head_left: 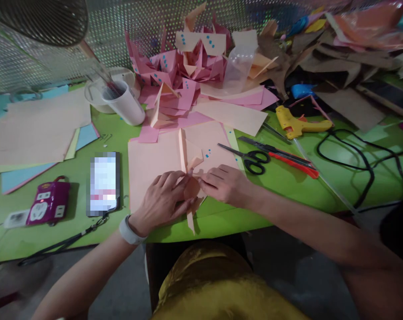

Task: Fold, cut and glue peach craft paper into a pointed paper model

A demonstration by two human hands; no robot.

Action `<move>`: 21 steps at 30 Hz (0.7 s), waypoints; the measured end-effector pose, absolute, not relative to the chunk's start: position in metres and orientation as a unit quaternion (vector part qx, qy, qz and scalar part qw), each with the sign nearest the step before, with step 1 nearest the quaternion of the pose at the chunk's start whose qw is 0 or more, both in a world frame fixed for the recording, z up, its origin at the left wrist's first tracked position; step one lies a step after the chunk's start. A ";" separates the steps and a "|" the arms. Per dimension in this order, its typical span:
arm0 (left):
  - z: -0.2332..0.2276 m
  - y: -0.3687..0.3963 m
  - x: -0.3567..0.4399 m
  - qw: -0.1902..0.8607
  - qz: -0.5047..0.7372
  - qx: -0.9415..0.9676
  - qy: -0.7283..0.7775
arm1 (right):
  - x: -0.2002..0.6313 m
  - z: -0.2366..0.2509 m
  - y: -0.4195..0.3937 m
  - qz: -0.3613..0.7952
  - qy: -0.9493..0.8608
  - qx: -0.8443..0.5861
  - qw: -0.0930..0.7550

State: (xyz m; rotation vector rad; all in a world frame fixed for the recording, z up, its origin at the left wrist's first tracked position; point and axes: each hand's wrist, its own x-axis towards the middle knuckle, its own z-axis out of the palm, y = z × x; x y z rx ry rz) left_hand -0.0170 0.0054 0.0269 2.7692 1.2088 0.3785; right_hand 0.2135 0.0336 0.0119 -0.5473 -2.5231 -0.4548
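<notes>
A folded peach paper piece (182, 151) with raised strips and flaps stands over a stack of peach sheets (148, 166) at the near side of the table. My left hand (164, 195) comes from the left, its thumb and fingers gripping the piece near its middle. From the right, my right hand (221, 183) has its fingers pinched on a fold of the same paper. Part of the piece is hidden behind my fingers, and its narrow lower end sticks out below them. Scissors with black handles (257, 162) lie just beyond my right hand.
A box cutter (294, 164) and a yellow glue gun (297, 123) with a black cord lie at right. Pink folded papers (188, 95) pile up behind. At left are a phone (103, 183), a purple device (49, 203) and a tilted white cup (129, 106).
</notes>
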 end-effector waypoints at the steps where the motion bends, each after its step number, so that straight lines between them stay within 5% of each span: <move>1: 0.027 0.006 -0.017 0.053 0.118 0.908 0.399 | 0.214 0.012 0.033 -0.171 -0.931 -0.201 0.252; 12: 0.024 0.009 -0.016 0.023 0.115 0.914 0.388 | 0.214 0.011 0.034 -0.168 -0.933 -0.204 0.246; 21: 0.021 0.009 -0.015 -0.020 0.113 0.920 0.375 | 0.216 0.018 0.033 -0.047 -0.922 -0.257 0.286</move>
